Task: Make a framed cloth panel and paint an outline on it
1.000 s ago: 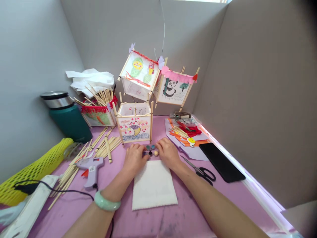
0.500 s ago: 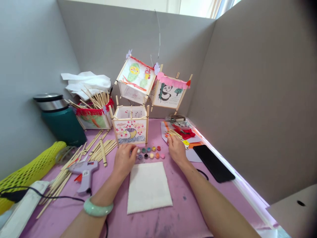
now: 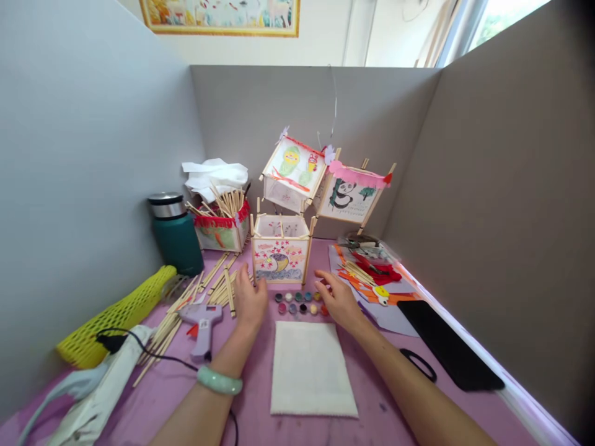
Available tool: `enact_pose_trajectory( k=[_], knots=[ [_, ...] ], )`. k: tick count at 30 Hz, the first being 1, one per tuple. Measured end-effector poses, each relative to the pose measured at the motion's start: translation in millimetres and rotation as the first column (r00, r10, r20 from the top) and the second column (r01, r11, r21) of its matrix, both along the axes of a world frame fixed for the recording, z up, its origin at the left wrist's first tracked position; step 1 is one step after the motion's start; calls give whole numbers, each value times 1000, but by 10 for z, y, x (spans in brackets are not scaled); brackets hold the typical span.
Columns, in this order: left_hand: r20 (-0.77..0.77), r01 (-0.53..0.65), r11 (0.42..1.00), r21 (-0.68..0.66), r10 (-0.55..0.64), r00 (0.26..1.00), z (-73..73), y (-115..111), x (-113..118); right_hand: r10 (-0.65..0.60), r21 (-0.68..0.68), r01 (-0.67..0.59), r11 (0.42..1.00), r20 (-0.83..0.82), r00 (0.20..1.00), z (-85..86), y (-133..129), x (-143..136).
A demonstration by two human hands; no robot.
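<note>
My left hand (image 3: pixel 251 298) is open over the purple table (image 3: pixel 251 396), left of two rows of small paint pots (image 3: pixel 298 297) and beside the front lantern (image 3: pixel 281 260), which bears a moon and red stars. Nothing shows between its fingers. My right hand (image 3: pixel 338 298) is open too, its fingers spread at the right end of the pots, partly hiding them. A white cloth (image 3: pixel 311 368) lies flat in front of the pots, between my forearms. Two more decorated lanterns, one with a green and yellow figure (image 3: pixel 295 170) and one with a panda (image 3: pixel 348 197), stand raised behind.
At left are a glue gun (image 3: pixel 203 328), wooden sticks (image 3: pixel 167 328), a teal bottle (image 3: pixel 176 241), a box of sticks (image 3: pixel 223 235), yellow netting (image 3: pixel 116 316) and a power strip (image 3: pixel 102 384). Coloured paper (image 3: pixel 390 316), scissors (image 3: pixel 418 364) and a black phone (image 3: pixel 449 344) lie at right.
The view has tilted up and shifted left, showing a framed picture above the partition. My left hand has opened, and my right hand has moved from the coloured paper to the paint pots.
</note>
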State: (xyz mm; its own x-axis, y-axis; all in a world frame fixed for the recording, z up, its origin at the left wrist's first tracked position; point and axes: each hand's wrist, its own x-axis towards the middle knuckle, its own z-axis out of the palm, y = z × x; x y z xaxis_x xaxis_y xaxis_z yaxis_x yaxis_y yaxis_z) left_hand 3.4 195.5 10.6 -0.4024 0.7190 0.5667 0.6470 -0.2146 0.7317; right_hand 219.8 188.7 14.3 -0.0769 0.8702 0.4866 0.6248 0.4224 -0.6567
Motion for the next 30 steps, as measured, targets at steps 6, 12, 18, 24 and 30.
enact_pose_trajectory(
  k=[6,12,18,24,30],
  knots=[
    [44,59,996,-68,-56,997,-41,16,20,21,-51,-22,998,-29,999,40,155,-224],
    [67,133,988,-75,-128,989,-16,-35,71,-47,-40,43,998,-98,994,-17,253,-228],
    [91,123,991,-57,-118,989,18,-57,57,-18,-19,16,1000,-112,994,-9,209,-257],
    [121,90,995,-47,-84,989,52,-61,7,-86,6,86,996,20,996,176,587,-121],
    [47,6,996,95,-10,999,115,-185,77,-104,100,100,990,36,994,291,1289,-176]
  ],
)
